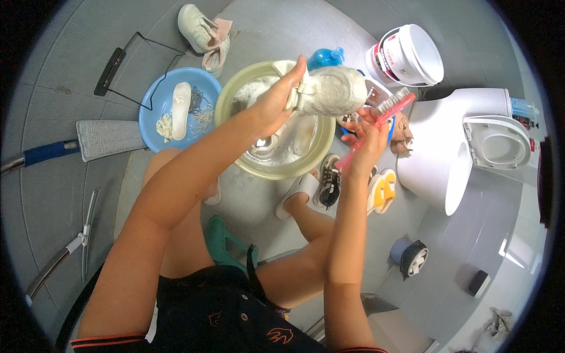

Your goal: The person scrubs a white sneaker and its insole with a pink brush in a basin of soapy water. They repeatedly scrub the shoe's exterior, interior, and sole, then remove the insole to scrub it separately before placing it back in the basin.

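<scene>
My left hand (272, 112) grips a wet white sneaker (334, 91) by its ankle end, above the basin. The sneaker's toe points right. My right hand (372, 136) holds a pink scrub brush (395, 109) by the handle, bristles up, just right of the toe and apart from it. Below is a yellow-green basin (276, 173) of soapy water, where another pale shoe (303, 134) lies partly under suds. To the left, a blue basin (154, 140) holds a white insole (181, 105), shoelaces (203, 119) and a crumpled white bundle (165, 127).
Pale shoes (199, 29) lie at the back left. A blue bottle (325, 58) and white bucket (395, 57) stand behind the basin. Right are a white toilet (432, 153), black sneaker (329, 188) and yellow slippers (381, 193). A green stool (219, 247) is under me; a flat mop (109, 139) is left.
</scene>
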A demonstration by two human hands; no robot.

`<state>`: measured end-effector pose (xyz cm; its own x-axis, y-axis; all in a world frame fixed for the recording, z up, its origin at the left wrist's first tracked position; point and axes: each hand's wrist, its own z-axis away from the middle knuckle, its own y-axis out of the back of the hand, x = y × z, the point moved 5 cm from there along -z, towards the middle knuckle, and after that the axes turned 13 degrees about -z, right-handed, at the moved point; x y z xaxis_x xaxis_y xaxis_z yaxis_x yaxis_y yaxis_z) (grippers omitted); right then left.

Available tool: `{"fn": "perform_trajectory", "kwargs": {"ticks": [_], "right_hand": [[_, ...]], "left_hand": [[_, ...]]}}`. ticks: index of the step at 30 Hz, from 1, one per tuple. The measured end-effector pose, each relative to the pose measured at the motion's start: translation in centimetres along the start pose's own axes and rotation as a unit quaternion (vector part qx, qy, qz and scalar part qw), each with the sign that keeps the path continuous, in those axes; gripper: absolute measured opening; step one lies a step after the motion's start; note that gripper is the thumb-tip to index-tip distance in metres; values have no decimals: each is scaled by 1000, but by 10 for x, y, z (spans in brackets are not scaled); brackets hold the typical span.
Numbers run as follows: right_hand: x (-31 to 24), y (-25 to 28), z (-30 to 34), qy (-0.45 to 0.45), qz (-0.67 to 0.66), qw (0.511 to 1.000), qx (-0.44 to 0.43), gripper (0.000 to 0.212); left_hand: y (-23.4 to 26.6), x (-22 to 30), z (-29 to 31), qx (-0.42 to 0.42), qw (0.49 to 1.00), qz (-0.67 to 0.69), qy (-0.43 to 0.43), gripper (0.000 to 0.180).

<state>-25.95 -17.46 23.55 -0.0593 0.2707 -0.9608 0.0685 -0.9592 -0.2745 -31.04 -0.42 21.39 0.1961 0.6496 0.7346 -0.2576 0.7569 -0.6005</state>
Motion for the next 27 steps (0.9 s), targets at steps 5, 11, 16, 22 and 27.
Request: {"fn": "perform_trajectory", "kwargs": {"ticks": [5,11,16,22,27], "right_hand": [[1,-11,7,9,-6,999,-41,30],[3,-18,22,10,105,993,-57,43],[-3,-29,30,60,119,986,-103,51],[8,-14,27,6,161,981,-111,49],[0,-24,33,-128,267,952,-81,52]], "left_hand": [[3,-6,-3,73,990,-116,-17,78],[23,-6,-12,214,885,-410,-54,83],[27,-2,-20,257,841,-470,-80,77],[17,-2,-21,216,819,-527,-63,57],[8,-5,-19,225,710,-650,-150,55]]}}
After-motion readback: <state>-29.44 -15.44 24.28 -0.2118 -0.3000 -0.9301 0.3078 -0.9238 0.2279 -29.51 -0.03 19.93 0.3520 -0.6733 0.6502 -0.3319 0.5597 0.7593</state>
